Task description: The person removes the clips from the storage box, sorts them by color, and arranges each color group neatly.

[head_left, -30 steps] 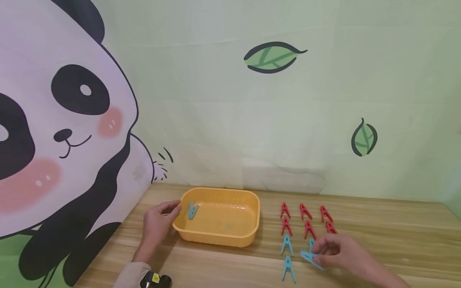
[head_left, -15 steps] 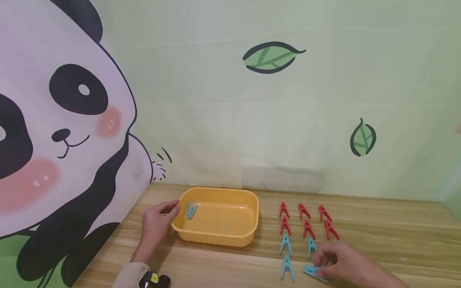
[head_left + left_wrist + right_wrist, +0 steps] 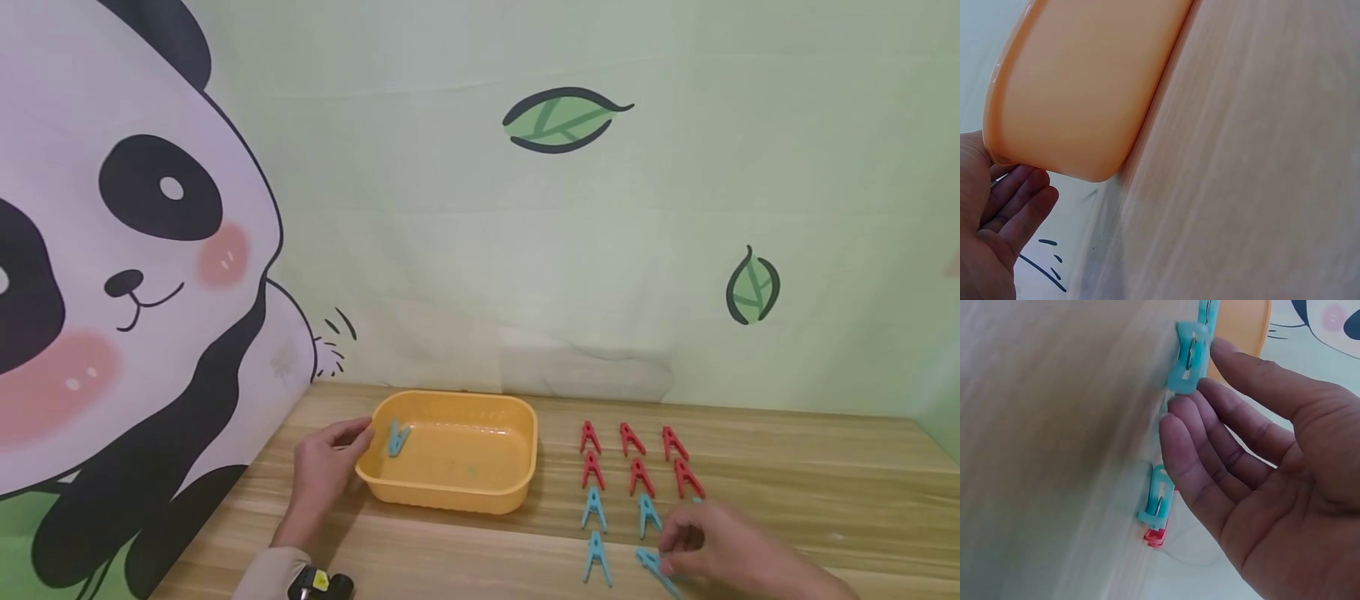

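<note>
My left hand (image 3: pixel 324 468) holds the left rim of a yellow plastic basin (image 3: pixel 450 496), thumb at the rim; in the left wrist view its other fingers lie under the rim. Inside the basin lies one blue clothespin (image 3: pixel 397 438). At the front right, my right hand (image 3: pixel 716 543) has thumb and index finger at a blue clothespin (image 3: pixel 651 562) on or just above the table, pinching its end. In the right wrist view, that clothespin (image 3: pixel 1189 357) shows its metal spring by the thumb tip. A blue clothespin (image 3: pixel 648 515) lies behind it; another is mostly hidden behind the hand.
Several red clothespins (image 3: pixel 637 477) lie in two rows on the wooden table (image 3: pixel 825 475), right of the basin. Blue ones (image 3: pixel 596 558) continue the left column toward the front. A printed cloth backdrop (image 3: pixel 465 250) with a panda rises behind and at the left.
My right hand has brought the blue clothespin down toward the front and turned it, so its legs point more toward the front. The left hand stays at the basin.
</note>
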A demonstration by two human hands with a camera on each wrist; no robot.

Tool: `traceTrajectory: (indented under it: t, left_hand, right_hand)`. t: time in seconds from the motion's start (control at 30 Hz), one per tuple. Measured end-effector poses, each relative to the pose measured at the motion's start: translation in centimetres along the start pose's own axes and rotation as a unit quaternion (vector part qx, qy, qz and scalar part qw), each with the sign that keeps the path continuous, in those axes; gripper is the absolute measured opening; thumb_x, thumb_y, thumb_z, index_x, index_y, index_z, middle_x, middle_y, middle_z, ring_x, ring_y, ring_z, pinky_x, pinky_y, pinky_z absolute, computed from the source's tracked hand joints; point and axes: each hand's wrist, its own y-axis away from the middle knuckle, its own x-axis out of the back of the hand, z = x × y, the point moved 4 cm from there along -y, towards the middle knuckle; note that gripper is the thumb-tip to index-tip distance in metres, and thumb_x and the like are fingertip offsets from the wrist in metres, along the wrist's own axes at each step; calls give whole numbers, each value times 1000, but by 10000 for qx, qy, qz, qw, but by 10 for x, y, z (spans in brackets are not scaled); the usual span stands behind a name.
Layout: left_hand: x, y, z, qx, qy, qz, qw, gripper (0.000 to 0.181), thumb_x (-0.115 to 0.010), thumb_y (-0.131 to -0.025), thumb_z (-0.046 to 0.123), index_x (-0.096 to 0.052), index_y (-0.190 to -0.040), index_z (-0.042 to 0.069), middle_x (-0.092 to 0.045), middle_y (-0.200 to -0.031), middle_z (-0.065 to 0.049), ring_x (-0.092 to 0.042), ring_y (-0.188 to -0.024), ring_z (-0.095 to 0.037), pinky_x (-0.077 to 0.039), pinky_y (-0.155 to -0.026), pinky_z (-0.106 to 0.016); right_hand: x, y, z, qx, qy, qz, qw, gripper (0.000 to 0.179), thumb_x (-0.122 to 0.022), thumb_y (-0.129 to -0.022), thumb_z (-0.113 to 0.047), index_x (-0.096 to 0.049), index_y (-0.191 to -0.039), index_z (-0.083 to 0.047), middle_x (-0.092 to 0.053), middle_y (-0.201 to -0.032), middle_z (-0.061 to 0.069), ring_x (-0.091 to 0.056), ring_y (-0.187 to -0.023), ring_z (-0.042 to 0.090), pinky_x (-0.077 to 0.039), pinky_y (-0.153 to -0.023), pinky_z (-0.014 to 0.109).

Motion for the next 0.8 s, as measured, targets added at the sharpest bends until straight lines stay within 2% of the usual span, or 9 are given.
traceTrajectory:
  t: [0.17, 0.37, 0.47, 0.6, 0.73, 0.8]
  left_hand:
    - [-1, -1, 1, -14, -35, 15, 10000, 28, -76, -101, 16, -78, -124, 2, -77, -118, -15, -72, -110, -29, -61, -96, -39]
    - [-2, -1, 1, -10, -52, 8, 10000, 28, -76, -101, 17, -78, -124, 2, -77, -119, -15, -72, -111, -29, -60, -97, -40]
    - [-2, -2, 1, -28, -47, 15, 10000, 27, -76, -101, 16, -78, -124, 2, -77, -119, -14, -73, -110, -29, -60, -97, -40]
    - [-2, -2, 0, -19, -11, -8, 10000, 27, -76, -101, 16, -78, -124, 2, -77, -119, -15, -73, -111, -29, -61, -95, -37]
    - [-1, -1, 0, 26, 7, -43, 10000, 28, -75, -101, 16, -77, -125, 2, -77, -121, -15, -72, -111, -29, -61, -94, -35]
    - [-1, -1, 0, 49, 1, -56, 10000, 28, -75, -101, 16, -77, -125, 2, -77, -121, -15, -72, -111, -29, -61, -94, -34]
  right_hand:
    - [-3, 3, -1, -182, -117, -131, 9997, 12, -83, -94, -24, -74, -95, -16, -68, -88, -2, -57, -80, 19, -50, -65, 24]
    - [-3, 2, -3, -301, -46, -143, 9994, 12, -82, -95, -19, -72, -94, -13, -67, -87, -2, -57, -82, 22, -52, -66, 26]
    - [-3, 1, -3, -528, -30, -126, 9985, 11, -81, -95, -18, -72, -93, -12, -66, -87, -1, -57, -82, 22, -53, -67, 28]
    - [-5, 4, -2, -950, -180, -25, 9953, 15, -82, -95, -18, -70, -90, -11, -62, -79, -1, -55, -76, 19, -47, -61, 26]
    - [-6, 6, -3, -1005, -219, 114, 9946, 19, -82, -94, -19, -67, -86, -11, -56, -70, -1, -51, -68, 17, -38, -54, 23]
    - [-7, 6, -3, -984, -203, 175, 9948, 20, -82, -95, -19, -66, -85, -11, -57, -70, -1, -52, -66, 16, -40, -54, 23]
